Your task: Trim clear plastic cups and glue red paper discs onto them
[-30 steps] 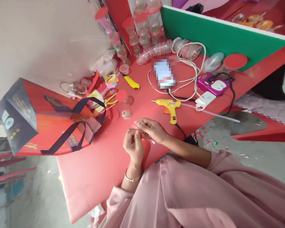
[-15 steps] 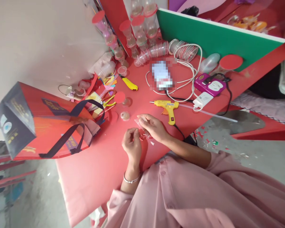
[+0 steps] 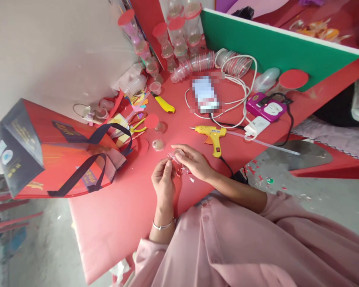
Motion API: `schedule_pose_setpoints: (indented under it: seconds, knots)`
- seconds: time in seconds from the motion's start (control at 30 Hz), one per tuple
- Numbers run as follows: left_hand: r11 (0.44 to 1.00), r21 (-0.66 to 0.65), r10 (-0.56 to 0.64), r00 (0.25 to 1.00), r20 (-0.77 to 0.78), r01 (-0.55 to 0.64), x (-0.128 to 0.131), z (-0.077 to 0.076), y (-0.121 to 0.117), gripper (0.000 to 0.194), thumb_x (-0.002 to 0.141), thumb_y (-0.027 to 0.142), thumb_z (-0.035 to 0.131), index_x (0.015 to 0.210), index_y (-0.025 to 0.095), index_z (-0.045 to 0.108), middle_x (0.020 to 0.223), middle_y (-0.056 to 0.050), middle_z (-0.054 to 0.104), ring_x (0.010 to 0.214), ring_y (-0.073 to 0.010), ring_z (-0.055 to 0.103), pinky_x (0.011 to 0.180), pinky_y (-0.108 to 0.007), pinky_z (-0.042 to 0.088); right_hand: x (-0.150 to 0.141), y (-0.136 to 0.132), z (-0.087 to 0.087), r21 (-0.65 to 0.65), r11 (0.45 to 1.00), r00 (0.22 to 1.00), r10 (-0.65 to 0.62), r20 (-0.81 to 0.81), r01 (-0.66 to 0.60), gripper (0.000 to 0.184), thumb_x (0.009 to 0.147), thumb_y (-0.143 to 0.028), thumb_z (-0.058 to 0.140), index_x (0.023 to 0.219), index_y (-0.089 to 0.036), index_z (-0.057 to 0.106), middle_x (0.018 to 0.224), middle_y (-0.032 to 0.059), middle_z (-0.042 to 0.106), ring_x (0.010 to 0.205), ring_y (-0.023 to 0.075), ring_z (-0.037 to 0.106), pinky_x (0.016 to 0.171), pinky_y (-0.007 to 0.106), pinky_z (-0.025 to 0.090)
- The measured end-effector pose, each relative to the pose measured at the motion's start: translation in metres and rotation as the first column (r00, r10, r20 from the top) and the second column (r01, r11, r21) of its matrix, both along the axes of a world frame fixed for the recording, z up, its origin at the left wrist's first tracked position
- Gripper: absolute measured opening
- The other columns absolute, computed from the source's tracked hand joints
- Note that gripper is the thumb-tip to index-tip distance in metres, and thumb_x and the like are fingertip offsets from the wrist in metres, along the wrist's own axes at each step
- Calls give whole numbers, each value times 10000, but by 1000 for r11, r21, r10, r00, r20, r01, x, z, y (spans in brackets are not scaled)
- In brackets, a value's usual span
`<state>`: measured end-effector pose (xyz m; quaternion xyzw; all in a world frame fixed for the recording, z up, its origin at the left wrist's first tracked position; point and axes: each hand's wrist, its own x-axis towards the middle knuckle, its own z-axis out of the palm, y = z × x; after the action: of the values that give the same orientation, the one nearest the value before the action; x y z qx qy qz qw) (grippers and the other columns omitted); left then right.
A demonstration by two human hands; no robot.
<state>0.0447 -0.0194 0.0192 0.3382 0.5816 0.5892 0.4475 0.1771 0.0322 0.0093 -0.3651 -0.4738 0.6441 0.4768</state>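
Note:
My right hand (image 3: 196, 162) is closed around a small clear plastic cup (image 3: 177, 155), tilted over the table. On its left, my left hand (image 3: 164, 177) pinches at the cup's edge with thumb and forefinger; the fingertips partly hide the contact. Red and clear scraps (image 3: 184, 170) lie under the hands. Just beyond them a small clear dome-shaped piece (image 3: 158, 144) rests on the table, with a small cup (image 3: 160, 127) beside a red disc (image 3: 152, 121) behind it.
A yellow glue gun (image 3: 211, 137) lies to the right, near a phone (image 3: 205, 93) and a purple power adapter (image 3: 266, 107). A yellow-handled cutter (image 3: 164, 104) and pliers (image 3: 139, 126) lie farther back. A red bag (image 3: 62, 155) stands left. Stacked cups (image 3: 202, 61) line the green board (image 3: 272, 48).
My left hand has come up to the cup's edge, its thumb now extended along it. The right hand has turned the cup, so more of it shows.

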Motion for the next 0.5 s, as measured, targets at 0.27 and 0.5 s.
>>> schedule_pose_setpoints:
  seconds: [0.27,0.5]
  knots:
    - [1000,-26,-13,985,173,18,-4,2,1,205,882,363,791,890,161,753,605,31,531,510,-59,445,480,-171,346,2,0,-2,252,968,974,-60,218,3,347,1027,-474,580,1308,-286,660,1172,55,700,1010,194,666,976,373,531]
    - [999,-37,2,990,142,3,-7,2,-1,184,865,339,798,859,163,743,604,33,540,517,-61,446,500,-179,360,4,-4,3,398,918,936,-134,326,-7,348,1053,-425,534,1345,-265,637,1213,90,683,1059,215,667,934,377,552]
